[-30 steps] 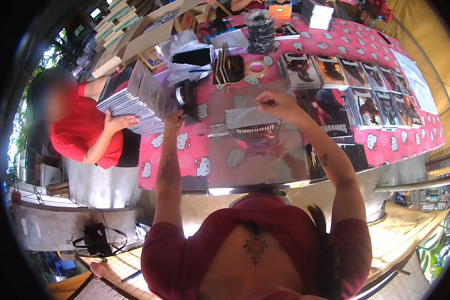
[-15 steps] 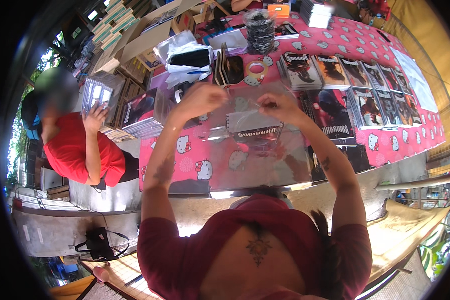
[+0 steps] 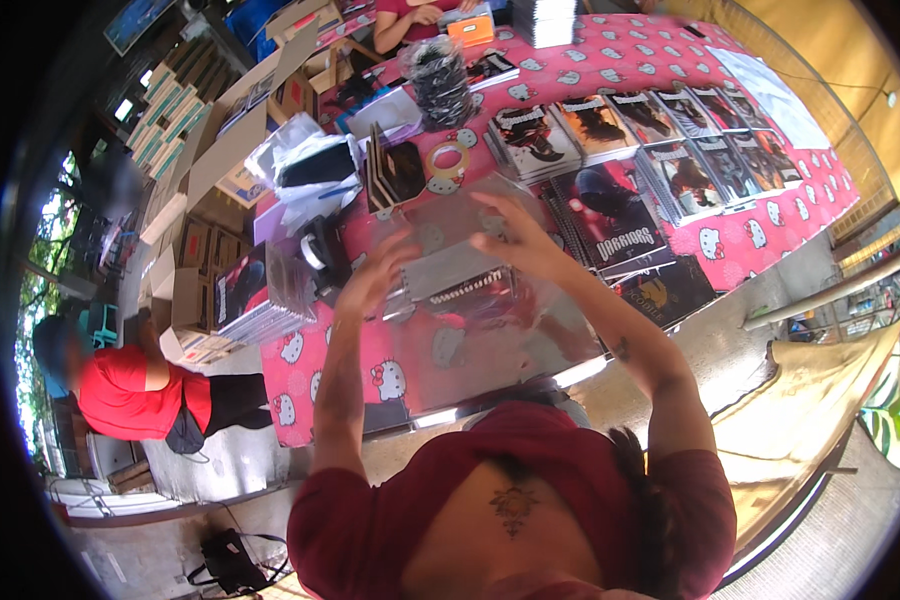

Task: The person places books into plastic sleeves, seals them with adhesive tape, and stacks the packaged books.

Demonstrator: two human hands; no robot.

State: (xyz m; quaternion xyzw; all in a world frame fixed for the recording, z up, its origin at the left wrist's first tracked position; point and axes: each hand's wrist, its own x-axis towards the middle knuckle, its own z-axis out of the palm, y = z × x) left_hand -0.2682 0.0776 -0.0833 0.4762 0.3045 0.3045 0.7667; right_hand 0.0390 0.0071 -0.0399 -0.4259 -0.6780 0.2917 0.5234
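Clear plastic sleeve [image 3: 490, 300], large and glossy, is held up in the air between the person and the near edge of the table [image 3: 770, 235], tilted so its top leans away. Inside or just behind it a dark spiral-bound notebook [image 3: 470, 290] shows, its wire spine running crosswise; whether it is fully in the sleeve I cannot tell. Left hand [image 3: 375, 282] pinches the sleeve's left edge, fingers closed on the film. Right hand [image 3: 515, 238] grips the upper edge with fingers spread over the top, thumb underneath as far as can be seen.

To do this well, I judge the film should be kept taut between both hands and the notebook's corners kept square to the opening, since the wire spine could snag the plastic. Holding it over the table rather than beyond the edge would save a dropped book.

Past the hands, on the red cartoon-cat tablecloth [image 3: 390, 375], lie a tape roll [image 3: 448, 160] and rows of notebooks with dark illustrated covers [image 3: 660, 150] toward the right edge. At the far left corner stand cardboard boxes [image 3: 225, 150], and a person in a red shirt [image 3: 130, 395] stays at the left edge
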